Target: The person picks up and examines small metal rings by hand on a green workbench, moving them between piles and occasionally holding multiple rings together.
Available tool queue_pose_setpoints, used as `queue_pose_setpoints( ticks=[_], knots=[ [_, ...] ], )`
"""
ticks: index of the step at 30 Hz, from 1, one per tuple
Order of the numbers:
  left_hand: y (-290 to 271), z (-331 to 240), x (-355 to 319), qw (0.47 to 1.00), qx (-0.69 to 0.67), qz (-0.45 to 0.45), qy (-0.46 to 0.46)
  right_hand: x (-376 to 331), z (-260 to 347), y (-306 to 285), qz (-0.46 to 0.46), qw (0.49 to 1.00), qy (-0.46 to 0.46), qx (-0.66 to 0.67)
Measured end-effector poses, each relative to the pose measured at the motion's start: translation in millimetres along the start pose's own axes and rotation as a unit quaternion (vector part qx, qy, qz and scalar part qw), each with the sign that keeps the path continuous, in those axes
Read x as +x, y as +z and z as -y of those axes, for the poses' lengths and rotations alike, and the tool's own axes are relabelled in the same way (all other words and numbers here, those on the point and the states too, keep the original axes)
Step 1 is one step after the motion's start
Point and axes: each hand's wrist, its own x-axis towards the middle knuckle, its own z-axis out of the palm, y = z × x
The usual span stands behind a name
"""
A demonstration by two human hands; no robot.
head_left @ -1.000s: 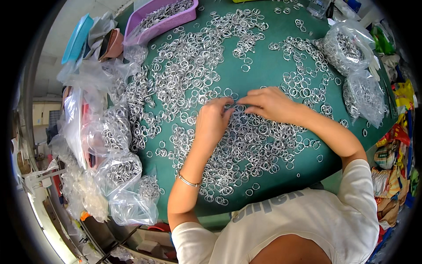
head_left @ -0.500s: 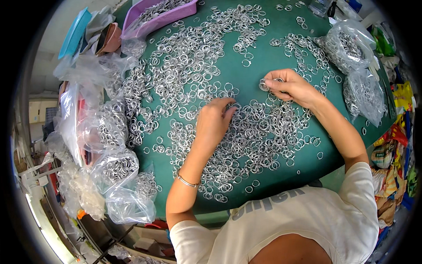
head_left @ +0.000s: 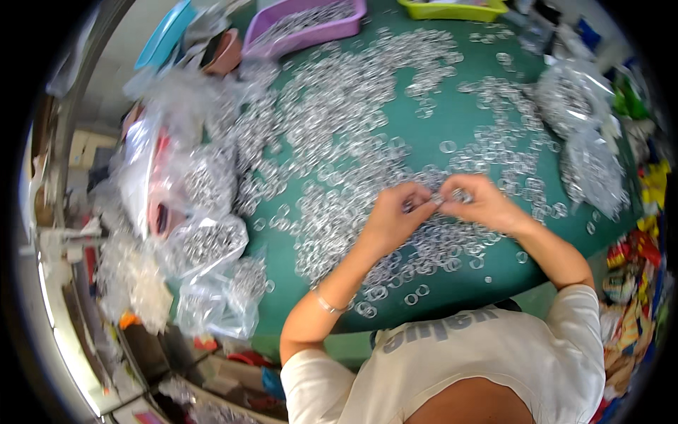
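Note:
My left hand (head_left: 397, 219) and my right hand (head_left: 486, 203) meet fingertip to fingertip above the table's ring pile. Small silver metal rings (head_left: 460, 196) show between the thumb and fingers of the right hand. The left hand is closed in a pinch, with a metal ring (head_left: 409, 205) at its fingers. Motion blur hides how the held rings touch each other. Beneath and around both hands lies a broad heap of loose, similar rings (head_left: 332, 233) on the green table (head_left: 417, 131).
A purple tray (head_left: 305, 34) of metal pieces and a yellow-green tray (head_left: 453, 10) stand at the far edge. Clear bags of rings line the left side (head_left: 210, 240) and right side (head_left: 592, 166). A turquoise basket (head_left: 164, 34) is at the far left.
My right hand has come down toward me, and my left hand has moved right to meet it. The whole view has shifted, bringing the yellow-green tray into sight.

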Motion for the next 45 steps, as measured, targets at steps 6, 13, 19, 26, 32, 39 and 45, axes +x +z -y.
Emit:
queue_pose_setpoints(
  ticks=[6,13,19,26,32,39,45],
  knots=[
    [3.7,-10.6,-17.4,0.997,0.035,-0.069,-0.017,-15.6,41.8,15.3,-0.057,0.978,0.074,-0.185],
    [-100.4,-13.4,-55.0,0.927,0.227,-0.298,0.009,-50.4,16.9,20.5,-0.03,0.97,0.227,0.086],
    [-239.1,-5.0,-76.5,0.707,0.523,-0.464,-0.107,-60.6,28.0,31.3,0.031,0.976,0.209,0.051],
    [-243.6,-5.0,-73.7,0.767,0.494,-0.401,-0.081,-77.3,28.4,7.9,-0.051,0.959,0.221,0.172],
    [-92.9,-8.6,-52.9,0.91,0.387,-0.128,0.07,-120.9,-22.7,-8.1,-0.277,0.955,0.04,-0.096],
    [14.6,12.5,-3.5,0.88,0.436,0.018,0.19,-92.4,-39.6,24.0,-0.168,0.861,-0.058,-0.476],
    [13.0,30.5,0.3,0.882,0.413,0.055,0.222,-97.9,-49.1,-12.4,-0.243,0.817,-0.021,-0.523]
  ],
)
